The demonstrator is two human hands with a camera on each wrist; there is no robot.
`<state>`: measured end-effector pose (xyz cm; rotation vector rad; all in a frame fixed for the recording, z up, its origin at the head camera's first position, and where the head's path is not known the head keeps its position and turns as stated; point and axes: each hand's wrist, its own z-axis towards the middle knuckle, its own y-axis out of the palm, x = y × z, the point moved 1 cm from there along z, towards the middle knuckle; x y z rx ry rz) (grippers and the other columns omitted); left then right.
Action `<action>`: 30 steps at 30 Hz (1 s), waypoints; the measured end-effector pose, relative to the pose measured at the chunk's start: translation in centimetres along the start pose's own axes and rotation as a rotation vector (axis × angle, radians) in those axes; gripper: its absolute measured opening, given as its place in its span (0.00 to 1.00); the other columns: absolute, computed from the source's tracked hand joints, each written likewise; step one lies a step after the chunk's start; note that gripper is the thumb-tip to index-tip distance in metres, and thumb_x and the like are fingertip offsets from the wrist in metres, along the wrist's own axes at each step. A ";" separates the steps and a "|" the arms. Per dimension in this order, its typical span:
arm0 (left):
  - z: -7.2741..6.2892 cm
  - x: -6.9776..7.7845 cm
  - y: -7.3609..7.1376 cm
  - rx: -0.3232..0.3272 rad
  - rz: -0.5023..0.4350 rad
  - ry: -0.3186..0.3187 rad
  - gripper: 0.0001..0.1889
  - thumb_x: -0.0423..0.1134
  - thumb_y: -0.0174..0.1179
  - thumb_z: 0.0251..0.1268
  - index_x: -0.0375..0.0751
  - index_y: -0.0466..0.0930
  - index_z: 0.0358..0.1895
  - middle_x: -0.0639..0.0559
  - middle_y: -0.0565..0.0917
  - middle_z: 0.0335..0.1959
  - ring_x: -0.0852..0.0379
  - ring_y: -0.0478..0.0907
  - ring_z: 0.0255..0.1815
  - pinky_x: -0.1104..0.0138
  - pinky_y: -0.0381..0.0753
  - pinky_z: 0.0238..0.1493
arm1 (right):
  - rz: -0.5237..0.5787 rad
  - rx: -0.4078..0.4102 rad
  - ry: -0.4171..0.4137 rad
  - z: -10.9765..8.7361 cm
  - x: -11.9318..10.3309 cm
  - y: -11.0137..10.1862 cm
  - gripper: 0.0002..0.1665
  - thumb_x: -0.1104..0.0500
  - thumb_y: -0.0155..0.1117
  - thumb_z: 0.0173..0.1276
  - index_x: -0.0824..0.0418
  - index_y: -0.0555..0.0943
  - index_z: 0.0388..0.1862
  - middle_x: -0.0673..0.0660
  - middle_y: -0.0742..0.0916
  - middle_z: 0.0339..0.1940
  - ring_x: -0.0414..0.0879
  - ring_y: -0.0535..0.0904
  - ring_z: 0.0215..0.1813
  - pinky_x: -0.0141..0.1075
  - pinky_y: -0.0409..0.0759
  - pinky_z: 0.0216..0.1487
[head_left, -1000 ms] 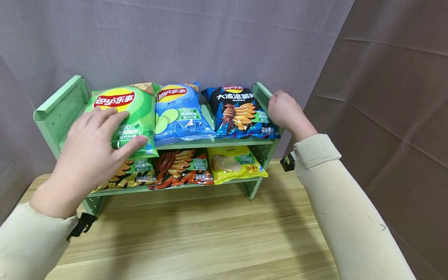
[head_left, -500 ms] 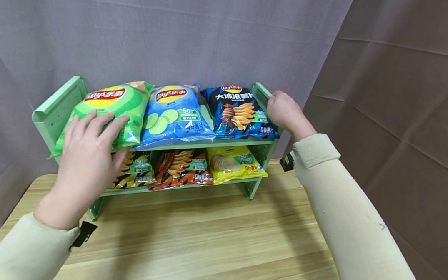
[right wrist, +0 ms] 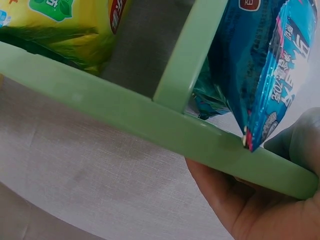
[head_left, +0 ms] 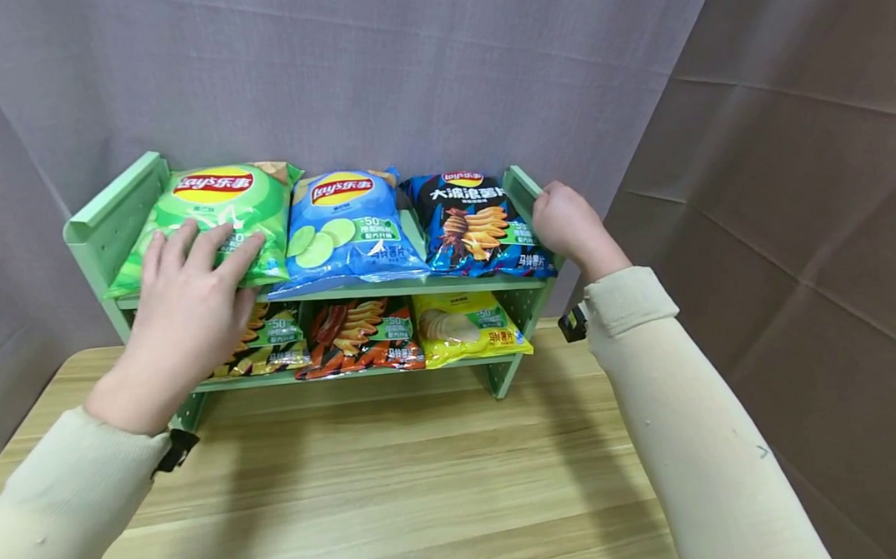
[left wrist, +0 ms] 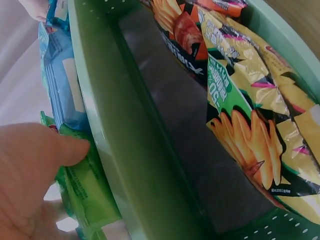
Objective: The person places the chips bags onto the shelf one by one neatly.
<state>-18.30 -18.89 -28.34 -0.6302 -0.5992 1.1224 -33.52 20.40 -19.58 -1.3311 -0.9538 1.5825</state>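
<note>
In the head view a green bag of potato chips lies at the left end of the upper tier of a pale green two-tier shelf. My left hand rests on its lower front with fingers spread; in the left wrist view the thumb touches the green bag's edge. To its right lie a blue chip bag and a dark blue chip bag. My right hand grips the shelf's right side panel; the right wrist view shows thumb and fingers on opposite sides of the panel.
Black-and-gold, red-and-black and yellow chip bags fill the lower tier. The shelf stands on a wooden table, with a grey curtain behind and a brown cloth at the right.
The green chip bag has moved left and back, settling flat on the upper tier beside the left panel. My left hand stays on it. The right hand has kept its place.
</note>
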 end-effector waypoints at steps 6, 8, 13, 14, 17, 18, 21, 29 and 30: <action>-0.5 0.2 0.1 -0.046 -0.024 -0.032 0.32 0.38 0.60 0.61 0.40 0.65 0.69 0.32 0.62 0.69 0.28 0.46 0.73 0.39 0.34 0.70 | 0.006 -0.016 -0.008 0.2 0.0 -0.1 0.31 0.50 0.25 0.78 0.70 0.62 0.66 0.65 0.75 0.48 0.56 0.74 0.46 0.51 0.76 0.51; -0.7 0.4 0.1 -0.037 -0.035 -0.035 0.32 0.39 0.61 0.60 0.40 0.64 0.69 0.32 0.61 0.70 0.28 0.45 0.73 0.38 0.34 0.69 | 0.003 -0.022 -0.005 0.2 0.2 -0.2 0.31 0.50 0.25 0.78 0.70 0.61 0.66 0.66 0.75 0.48 0.57 0.73 0.46 0.51 0.76 0.51; -1.3 0.9 0.2 0.007 -0.048 -0.004 0.36 0.39 0.63 0.57 0.39 0.63 0.71 0.31 0.61 0.69 0.28 0.45 0.73 0.37 0.37 0.69 | 0.001 -0.011 -0.002 0.2 0.7 -0.5 0.31 0.50 0.24 0.78 0.70 0.62 0.65 0.66 0.75 0.48 0.57 0.73 0.46 0.52 0.76 0.51; -1.4 1.0 0.2 0.015 -0.045 0.005 0.37 0.39 0.64 0.56 0.39 0.62 0.71 0.31 0.61 0.69 0.27 0.46 0.73 0.37 0.37 0.69 | 0.000 -0.007 -0.005 0.2 0.7 -0.6 0.31 0.50 0.24 0.78 0.71 0.62 0.65 0.66 0.75 0.48 0.57 0.73 0.46 0.52 0.75 0.51; -2.0 1.3 0.2 0.036 -0.044 0.029 0.39 0.38 0.64 0.54 0.39 0.60 0.72 0.30 0.60 0.70 0.27 0.46 0.72 0.36 0.40 0.68 | -0.002 -0.009 -0.007 0.2 0.8 -0.7 0.31 0.50 0.24 0.78 0.71 0.62 0.65 0.67 0.74 0.48 0.58 0.73 0.47 0.52 0.75 0.51; -2.2 1.4 0.2 0.042 -0.044 0.037 0.39 0.38 0.64 0.54 0.39 0.60 0.72 0.30 0.60 0.70 0.27 0.47 0.72 0.36 0.41 0.68 | -0.004 -0.010 -0.008 0.1 0.9 -0.8 0.31 0.51 0.23 0.78 0.71 0.62 0.65 0.67 0.74 0.49 0.58 0.73 0.47 0.52 0.75 0.52; -2.9 1.6 0.3 0.068 -0.055 0.063 0.40 0.38 0.64 0.53 0.39 0.60 0.72 0.30 0.60 0.70 0.26 0.48 0.72 0.35 0.43 0.68 | -0.007 -0.003 -0.008 0.0 0.8 -1.0 0.31 0.51 0.24 0.78 0.71 0.62 0.64 0.67 0.74 0.49 0.58 0.72 0.47 0.53 0.74 0.52; -6.8 2.2 1.1 0.084 -0.122 0.080 0.40 0.46 0.57 0.56 0.39 0.56 0.74 0.29 0.59 0.70 0.25 0.53 0.69 0.35 0.48 0.66 | 0.295 0.047 -0.003 -1.6 1.8 -0.6 0.40 0.38 0.28 0.77 0.64 0.62 0.72 0.65 0.75 0.53 0.54 0.71 0.48 0.46 0.73 0.46; -7.5 2.3 1.3 0.074 -0.130 0.078 0.40 0.48 0.54 0.58 0.39 0.56 0.74 0.29 0.59 0.71 0.25 0.53 0.69 0.35 0.47 0.66 | 0.346 0.080 -0.014 -2.2 2.3 -0.2 0.41 0.36 0.29 0.76 0.63 0.63 0.72 0.64 0.75 0.54 0.54 0.71 0.49 0.47 0.72 0.48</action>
